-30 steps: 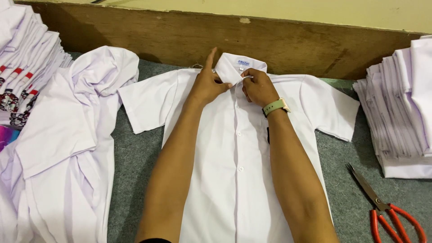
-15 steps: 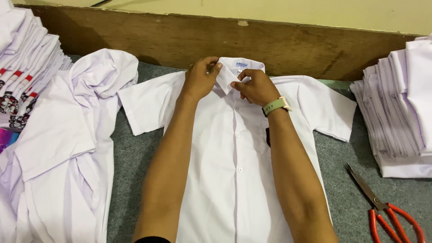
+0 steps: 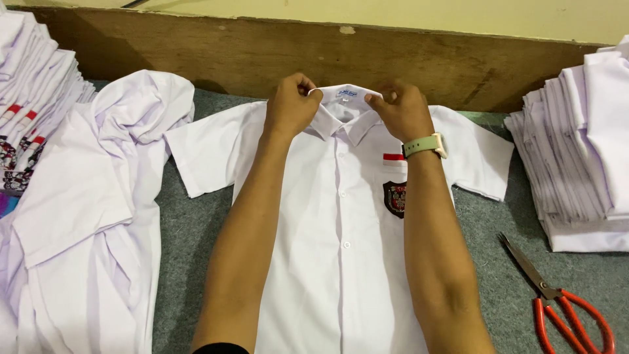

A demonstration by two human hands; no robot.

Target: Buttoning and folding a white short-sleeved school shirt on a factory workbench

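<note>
My left hand (image 3: 291, 105) is pinched shut on the left side of the collar (image 3: 345, 105) of a white short-sleeved shirt (image 3: 341, 249), thumb and fingers closed over the fabric edge. My right hand (image 3: 400, 110) grips the other side of that collar the same way, fingertips curled over the top edge, with a pale green watch (image 3: 424, 144) strapped at the wrist. Between my two hands the back of the collar stands up a little, and a small label shows inside the neck.

The shirt lies flat, front up and buttoned, on the grey felt-covered counter (image 3: 190, 236), its collar toward the far edge and its hem toward me, running out of view at the bottom. Both sleeves are spread out to the sides. On the chest pocket, just beside my right forearm, I see a small red-and-white patch above a dark shield-shaped badge (image 3: 394, 198).

To my left, touching the shirt's sleeve, sits a loose heap of crumpled white shirts (image 3: 92, 196), and beyond it at the far left a stack of folded garments (image 3: 33, 98). To my right, well apart from the shirt, stands a tall stack of folded white shirts (image 3: 583, 157). Near its base lie red-handled scissors (image 3: 557, 298), blades closed. A wooden board (image 3: 196, 52) runs along the back of the counter.
</note>
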